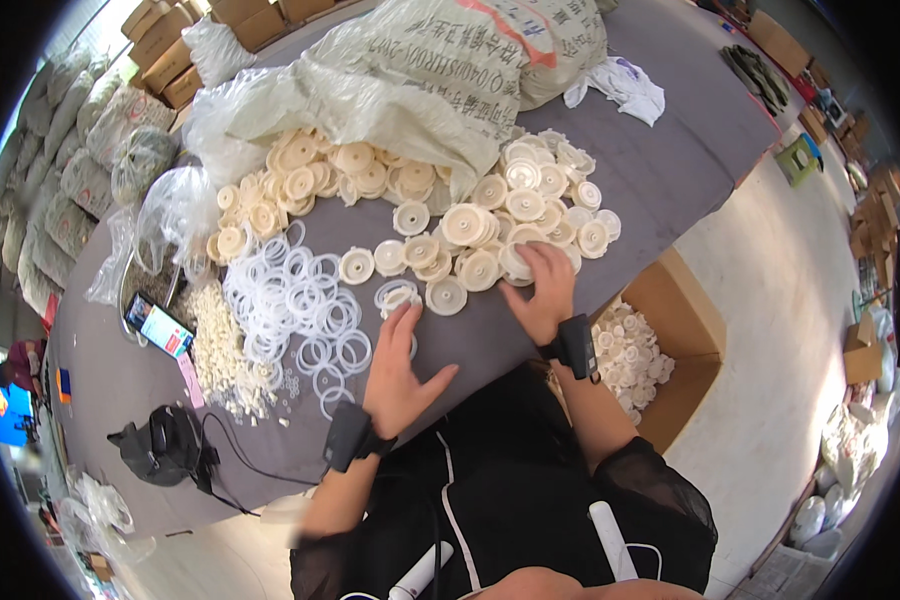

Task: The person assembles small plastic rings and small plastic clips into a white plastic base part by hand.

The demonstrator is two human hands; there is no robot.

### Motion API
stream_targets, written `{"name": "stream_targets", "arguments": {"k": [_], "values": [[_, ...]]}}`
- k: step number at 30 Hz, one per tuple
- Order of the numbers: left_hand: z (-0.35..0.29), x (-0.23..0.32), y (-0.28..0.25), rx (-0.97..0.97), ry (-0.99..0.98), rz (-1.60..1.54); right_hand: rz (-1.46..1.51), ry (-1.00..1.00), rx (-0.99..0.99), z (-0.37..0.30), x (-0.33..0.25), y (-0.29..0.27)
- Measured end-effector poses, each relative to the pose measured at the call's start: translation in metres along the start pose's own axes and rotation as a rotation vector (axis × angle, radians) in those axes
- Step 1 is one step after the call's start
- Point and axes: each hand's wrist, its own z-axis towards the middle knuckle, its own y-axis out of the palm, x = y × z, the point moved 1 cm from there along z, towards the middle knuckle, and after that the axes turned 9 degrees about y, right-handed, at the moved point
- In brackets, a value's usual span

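Loose round plastic discs (pixel 467 224), cream and whitish with raised centres, are heaped across the middle of the table. My right hand (pixel 548 300) is at the near edge of this heap, its thumb and fingers spanning the rim of a cream disc (pixel 516 262). To its left, my left hand (pixel 398 372) lies low over the table with fingers stretched and thumb spread wide. Its fingertips touch a small whitish piece with a clear ring (pixel 397 294) around it; part of that piece is hidden. Clear plastic rings (pixel 295 290) are piled left of this hand.
A large woven sack (pixel 400 90) lies behind the discs. Small cream pieces (pixel 220 345), a phone (pixel 160 325) and a black cabled device (pixel 165 447) are at the left. An open cardboard box (pixel 690 330) of assembled white parts (pixel 628 360) stands beside the table at my right.
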Motion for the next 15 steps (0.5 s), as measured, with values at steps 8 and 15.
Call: {"name": "stream_targets", "arguments": {"k": [8, 15], "values": [[0.096, -0.024, 0.045, -0.253, 0.087, 0.506, -0.195, 0.101, -0.135, -0.012, 0.009, -0.021], [0.131, -0.017, 0.1, -0.264, 0.203, 0.601, -0.281, 0.339, -0.115, 0.007, 0.043, -0.023]]}}
